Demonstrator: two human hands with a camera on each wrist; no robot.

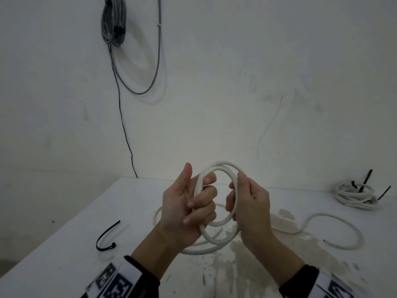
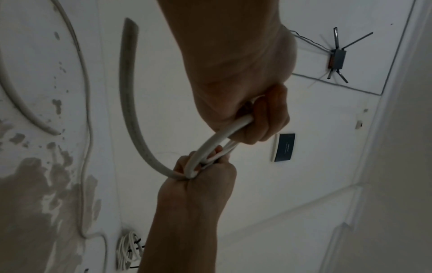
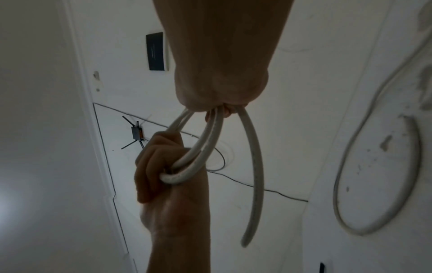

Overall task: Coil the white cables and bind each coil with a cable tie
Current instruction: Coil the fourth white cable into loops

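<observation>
Two bare hands hold a partly wound white cable above a white table (image 1: pixel 64 265); the table is the largest thing in view, its top stained with pale brownish patches toward the right, and it stands against a white wall; on that wall, upper left, hangs a grey cable bundle (image 1: pixel 113 21) with a long loop drooping below it; next in size is the white cable (image 1: pixel 217 171) itself, whose coil of two or three turns stands nearly upright between the hands, its long axis running from the near edge of the table up and away toward the wall; the loose remainder trails down to the tabletop and snakes off to the right, ending in a curve near the right edge; the left hand (image 1: pixel 187 208) grasps the coil's left side, fingers curled round the strands and thumb pointing up; the right hand (image 1: pixel 250 206) pinches the coil's right side between thumb and fingers; a finished white coil (image 1: pixel 355 194), bound with black ties, lies far right; a black cable tie (image 1: pixel 106 236) lies bent on the table, left of the hands.
</observation>
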